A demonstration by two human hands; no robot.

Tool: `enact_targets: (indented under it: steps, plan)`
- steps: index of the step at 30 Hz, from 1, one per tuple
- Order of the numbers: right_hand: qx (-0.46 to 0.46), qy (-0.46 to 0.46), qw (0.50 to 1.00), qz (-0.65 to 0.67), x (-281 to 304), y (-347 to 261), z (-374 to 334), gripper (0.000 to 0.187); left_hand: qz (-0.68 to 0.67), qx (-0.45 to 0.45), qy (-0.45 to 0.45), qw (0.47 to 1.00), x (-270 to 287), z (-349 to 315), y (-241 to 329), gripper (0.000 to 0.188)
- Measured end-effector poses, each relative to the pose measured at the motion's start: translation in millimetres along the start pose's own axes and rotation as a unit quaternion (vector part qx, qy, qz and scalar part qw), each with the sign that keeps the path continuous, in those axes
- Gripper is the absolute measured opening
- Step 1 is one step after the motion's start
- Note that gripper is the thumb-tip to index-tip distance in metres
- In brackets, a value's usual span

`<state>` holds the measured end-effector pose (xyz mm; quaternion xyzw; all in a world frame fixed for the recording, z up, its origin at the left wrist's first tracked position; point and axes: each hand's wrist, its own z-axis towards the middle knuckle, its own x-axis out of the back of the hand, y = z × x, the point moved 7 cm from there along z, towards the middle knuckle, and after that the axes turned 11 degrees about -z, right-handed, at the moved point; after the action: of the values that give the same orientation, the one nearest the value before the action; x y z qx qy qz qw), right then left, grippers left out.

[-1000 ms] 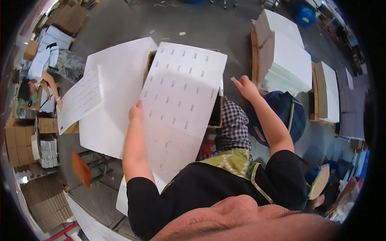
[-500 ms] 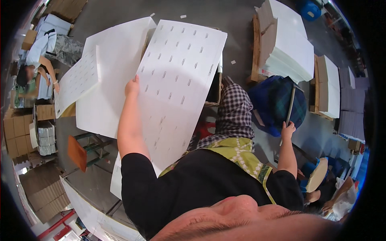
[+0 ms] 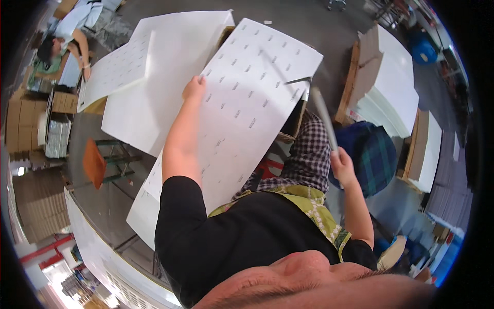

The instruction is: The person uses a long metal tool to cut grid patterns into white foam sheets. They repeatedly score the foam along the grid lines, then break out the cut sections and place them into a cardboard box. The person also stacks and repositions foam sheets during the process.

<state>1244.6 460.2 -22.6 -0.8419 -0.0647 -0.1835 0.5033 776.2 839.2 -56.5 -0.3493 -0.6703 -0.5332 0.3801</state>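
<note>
My left hand (image 3: pixel 194 88) is closed on the left edge of a white sheet (image 3: pixel 234 110) printed with rows of small dark marks. The sheet slopes from my lap up and away, over a box (image 3: pixel 294 121) that shows at its right edge. My right hand (image 3: pixel 343 166) grips the near end of a long pale stick (image 3: pixel 325 116), slightly blurred. A thin dark crosspiece (image 3: pixel 298 81) at the stick's far end lies over the sheet's upper right corner; I cannot tell whether it touches.
Large white sheets (image 3: pixel 170 62) lie to the left, where another person (image 3: pixel 80 36) holds a printed sheet's edge. An orange-topped stool (image 3: pixel 94 164) stands nearby. At right are stacked white sheets on pallets (image 3: pixel 393 77) and a dark plaid bundle (image 3: pixel 375 154).
My right hand has swung the stick leftward, from beside the plaid bundle to over the printed sheet. My left hand still holds the sheet's edge. The view has shifted.
</note>
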Motion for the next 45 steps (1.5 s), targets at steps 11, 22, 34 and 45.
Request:
enact_targets:
  steps: [11, 22, 34, 45]
  plan:
    - [0.117, 0.056, 0.961, -0.245, -51.9, -38.8, 30.0, 0.031, 0.052, 0.038, -0.007, 0.998, 17.2, -23.8, 19.0, 0.042]
    - [0.257, 0.116, 0.929, -0.239, -47.9, -50.2, 19.0, 0.03, 0.049, 0.05, -0.021, 0.997, 15.8, -27.5, 21.7, 0.042]
    - [0.126, 0.052, 0.915, -0.381, -62.1, -20.0, 44.9, 0.028, 0.037, 0.046, -0.023, 0.998, 16.9, -25.3, 24.8, 0.04]
    - [0.117, 0.039, 0.944, -0.307, -67.8, -51.5, 24.4, 0.026, 0.039, 0.056, -0.018, 0.998, 21.0, -30.4, 22.7, 0.041]
